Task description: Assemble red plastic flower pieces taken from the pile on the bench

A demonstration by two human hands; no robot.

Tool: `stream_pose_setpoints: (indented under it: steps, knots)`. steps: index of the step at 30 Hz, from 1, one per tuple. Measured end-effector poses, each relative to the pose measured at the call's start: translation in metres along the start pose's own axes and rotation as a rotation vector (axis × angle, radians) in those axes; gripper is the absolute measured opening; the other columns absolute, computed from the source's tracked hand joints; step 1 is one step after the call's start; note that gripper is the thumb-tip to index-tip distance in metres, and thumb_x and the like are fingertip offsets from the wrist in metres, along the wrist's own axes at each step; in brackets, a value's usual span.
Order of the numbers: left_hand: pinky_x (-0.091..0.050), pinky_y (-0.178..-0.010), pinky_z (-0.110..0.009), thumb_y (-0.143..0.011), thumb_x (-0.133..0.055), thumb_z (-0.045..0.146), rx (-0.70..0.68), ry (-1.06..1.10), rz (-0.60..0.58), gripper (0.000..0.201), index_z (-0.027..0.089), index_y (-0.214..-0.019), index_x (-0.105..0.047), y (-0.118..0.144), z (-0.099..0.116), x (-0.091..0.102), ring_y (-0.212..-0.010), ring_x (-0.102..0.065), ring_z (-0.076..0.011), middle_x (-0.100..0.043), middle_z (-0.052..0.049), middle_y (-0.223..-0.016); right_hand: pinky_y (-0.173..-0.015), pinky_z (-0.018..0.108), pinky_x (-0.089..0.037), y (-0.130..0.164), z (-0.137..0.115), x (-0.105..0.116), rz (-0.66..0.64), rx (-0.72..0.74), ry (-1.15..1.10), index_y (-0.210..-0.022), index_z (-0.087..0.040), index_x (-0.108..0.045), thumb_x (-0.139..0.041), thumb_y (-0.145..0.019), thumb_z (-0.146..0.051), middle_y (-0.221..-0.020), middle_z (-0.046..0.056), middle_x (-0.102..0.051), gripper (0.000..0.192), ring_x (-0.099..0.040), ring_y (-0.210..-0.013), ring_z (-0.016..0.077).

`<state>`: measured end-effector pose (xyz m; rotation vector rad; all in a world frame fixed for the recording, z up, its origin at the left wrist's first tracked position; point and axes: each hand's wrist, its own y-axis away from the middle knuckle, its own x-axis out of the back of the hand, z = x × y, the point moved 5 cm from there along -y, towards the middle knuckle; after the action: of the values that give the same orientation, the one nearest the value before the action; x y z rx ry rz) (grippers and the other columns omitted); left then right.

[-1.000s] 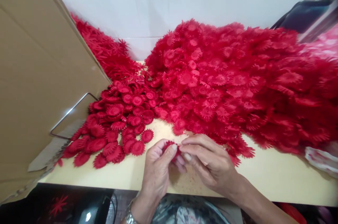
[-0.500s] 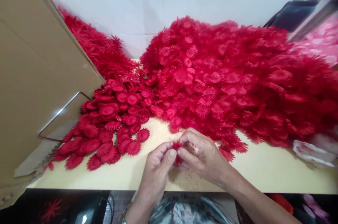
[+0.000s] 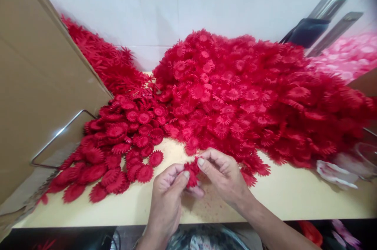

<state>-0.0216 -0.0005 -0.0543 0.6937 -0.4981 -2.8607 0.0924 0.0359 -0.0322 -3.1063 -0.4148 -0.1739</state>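
I see my left hand [image 3: 168, 187] and right hand [image 3: 223, 174] pinching one red flower [image 3: 192, 172] together above the worktop's [image 3: 294, 199] front edge, where a loose grip could drop it off.

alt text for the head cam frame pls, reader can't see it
Two bare hands, left hand and right hand, pinch one small red flower piece between their fingertips above a pale table. Behind them lies a big heap of red flowers, with a smaller flatter pile to the left beside a leaning cardboard sheet.
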Motion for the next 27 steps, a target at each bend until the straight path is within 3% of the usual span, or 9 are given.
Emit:
stream_pose_setpoints:
  steps: [5, 8, 11, 15, 19, 24, 27]
  knots:
    - [-0.045, -0.050, -0.020, -0.073, -0.064, 0.027, -0.086, 0.018, 0.042, 0.012, 0.016, -0.074, -0.062, -0.007, 0.000, -0.002, -0.053, -0.057, -0.0117, -0.062, 0.001, -0.060, -0.056, 0.023, -0.043, 0.002, -0.013, -0.001, 0.041, 0.271, 0.359, -0.077, -0.017, -0.057, -0.046, -0.086, -0.023, -0.070, 0.001, -0.052, 0.015, -0.052, -0.062, 0.0118]
    - [-0.045, -0.049, -0.021, -0.076, -0.060, 0.028, -0.162, -0.161, 0.022, 0.014, 0.016, -0.071, -0.062, -0.008, 0.001, 0.000, -0.054, -0.058, -0.0130, -0.062, 0.001, -0.059, -0.064, 0.028, -0.044, 0.004, -0.018, -0.003, 0.039, 0.472, 0.615, -0.078, -0.016, -0.058, -0.046, -0.085, -0.018, -0.075, 0.006, -0.055, 0.015, -0.053, -0.072, 0.0161]
    - [-0.045, -0.047, -0.021, -0.078, -0.057, 0.027, -0.182, -0.392, 0.017, 0.014, 0.016, -0.072, -0.062, -0.005, 0.002, 0.001, -0.049, -0.057, -0.0136, -0.060, 0.001, -0.054, -0.060, 0.027, -0.041, 0.002, -0.019, -0.001, 0.002, 0.540, 0.720, -0.069, -0.016, -0.056, -0.044, -0.084, -0.014, -0.067, 0.004, -0.052, 0.020, -0.050, -0.065, 0.0148]
    - [-0.042, -0.045, -0.019, -0.078, -0.056, 0.025, -0.189, -0.490, 0.099, 0.011, 0.017, -0.072, -0.060, 0.003, 0.010, 0.001, -0.041, -0.057, -0.0121, -0.058, 0.002, -0.047, -0.050, 0.022, -0.036, -0.004, -0.024, 0.013, 0.064, 0.408, 0.567, -0.064, -0.017, -0.053, -0.048, -0.081, -0.014, -0.059, -0.001, -0.047, 0.018, -0.045, -0.054, 0.0101]
    - [-0.042, -0.042, -0.020, -0.072, -0.063, 0.033, -0.108, -0.271, 0.101, 0.017, 0.016, -0.071, -0.057, 0.006, 0.011, 0.006, -0.037, -0.056, -0.0122, -0.061, 0.001, -0.050, -0.053, 0.021, -0.038, -0.006, -0.028, 0.017, 0.097, 0.298, 0.380, -0.068, -0.017, -0.054, -0.050, -0.081, -0.017, -0.063, -0.001, -0.050, 0.014, -0.048, -0.057, 0.0103]
    - [-0.050, -0.052, -0.024, -0.063, -0.074, 0.030, -0.170, -0.043, 0.260, 0.023, 0.019, -0.077, -0.059, 0.004, 0.023, 0.028, -0.046, -0.061, -0.0146, -0.065, 0.001, -0.055, -0.046, 0.019, -0.035, -0.011, -0.020, 0.035, 0.280, 0.133, 0.068, -0.073, -0.019, -0.050, -0.046, -0.085, -0.029, -0.056, -0.005, -0.044, 0.016, -0.042, -0.049, 0.0087]
    - [-0.052, -0.059, -0.028, -0.061, -0.074, 0.025, -0.150, 0.007, 0.193, 0.017, 0.017, -0.070, -0.062, -0.004, 0.026, 0.023, -0.057, -0.063, -0.0161, -0.069, -0.003, -0.071, -0.046, 0.019, -0.036, -0.015, -0.013, 0.031, 0.168, 0.082, 0.025, -0.079, -0.018, -0.051, -0.047, -0.085, -0.031, -0.060, -0.004, -0.045, 0.015, -0.040, -0.050, 0.0080]
